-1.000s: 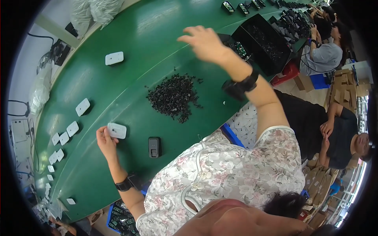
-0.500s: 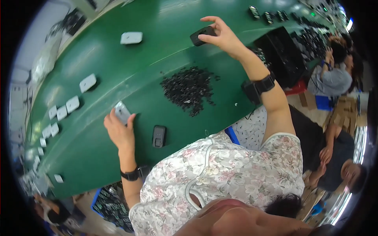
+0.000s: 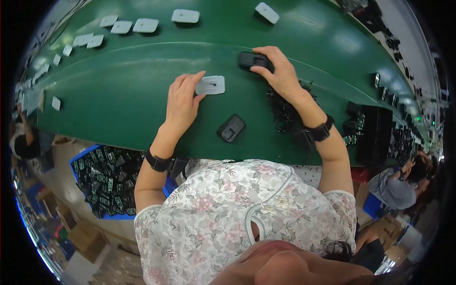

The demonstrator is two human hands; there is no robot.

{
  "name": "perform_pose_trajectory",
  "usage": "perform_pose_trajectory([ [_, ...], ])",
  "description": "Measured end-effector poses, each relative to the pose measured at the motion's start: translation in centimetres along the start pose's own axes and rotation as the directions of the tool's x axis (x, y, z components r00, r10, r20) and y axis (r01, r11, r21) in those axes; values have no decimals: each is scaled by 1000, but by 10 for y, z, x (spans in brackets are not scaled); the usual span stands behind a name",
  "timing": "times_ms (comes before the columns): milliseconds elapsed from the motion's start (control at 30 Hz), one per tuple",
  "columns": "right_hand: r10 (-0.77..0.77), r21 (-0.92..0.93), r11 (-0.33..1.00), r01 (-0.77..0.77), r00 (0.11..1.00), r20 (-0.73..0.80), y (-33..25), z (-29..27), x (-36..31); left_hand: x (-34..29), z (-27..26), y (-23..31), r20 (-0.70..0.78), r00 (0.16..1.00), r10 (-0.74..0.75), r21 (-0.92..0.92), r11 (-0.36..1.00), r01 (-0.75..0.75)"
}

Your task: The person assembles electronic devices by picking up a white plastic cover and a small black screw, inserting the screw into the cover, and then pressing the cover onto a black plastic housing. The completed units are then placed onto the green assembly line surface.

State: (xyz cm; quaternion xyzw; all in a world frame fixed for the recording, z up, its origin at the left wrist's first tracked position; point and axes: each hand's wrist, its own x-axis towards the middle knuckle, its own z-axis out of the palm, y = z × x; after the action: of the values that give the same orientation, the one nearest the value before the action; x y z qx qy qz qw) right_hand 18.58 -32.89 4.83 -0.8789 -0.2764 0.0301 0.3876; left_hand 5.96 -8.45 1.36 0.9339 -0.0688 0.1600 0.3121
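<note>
My left hand [image 3: 182, 100] pinches the near end of a white plastic cover [image 3: 212, 85] between thumb and fingers, low over the green table. A small dark mark or part sits at the cover's middle. To its right, my right hand [image 3: 281, 71] grips a black rectangular plastic housing [image 3: 252, 60] by its right end, thumb on the near side and fingers on the far side. A second black housing [image 3: 231, 128], with a recess in its face, lies on the table nearer my body. Beside my right forearm is a heap of small black parts [image 3: 283, 114], partly hidden by the arm.
Several white covers [image 3: 146, 25] are spread along the far left of the green table [image 3: 128, 95], and another white cover [image 3: 267, 13] lies at the far side. A black box [image 3: 376, 135] stands at right. Below left, a blue bin [image 3: 114, 216] holds circuit boards. Co-workers sit on both sides.
The view has turned, shifting the whole table in the picture. My hands have come closer together, the left still with the white cover and the right still with the black housing.
</note>
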Motion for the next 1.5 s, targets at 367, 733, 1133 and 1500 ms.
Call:
perform_pose_trajectory([
  [367,-149,-353,914,199,975,163,-5,-6,3,0,-1,-9,1,997,77,25,997,-77],
  [733,-293,-4,954,299,939,181,-40,18,1,-9,-5,-11,-59,998,-3,-189,982,-8],
  [1133,-381,-199,867,457,865,326,-59,50,5,-11,-11,-15,29,995,93,-155,984,-87],
  [1500,-401,-366,780,508,854,332,-62,55,-9,-22,-15,-7,83,990,110,4,994,-111],
])
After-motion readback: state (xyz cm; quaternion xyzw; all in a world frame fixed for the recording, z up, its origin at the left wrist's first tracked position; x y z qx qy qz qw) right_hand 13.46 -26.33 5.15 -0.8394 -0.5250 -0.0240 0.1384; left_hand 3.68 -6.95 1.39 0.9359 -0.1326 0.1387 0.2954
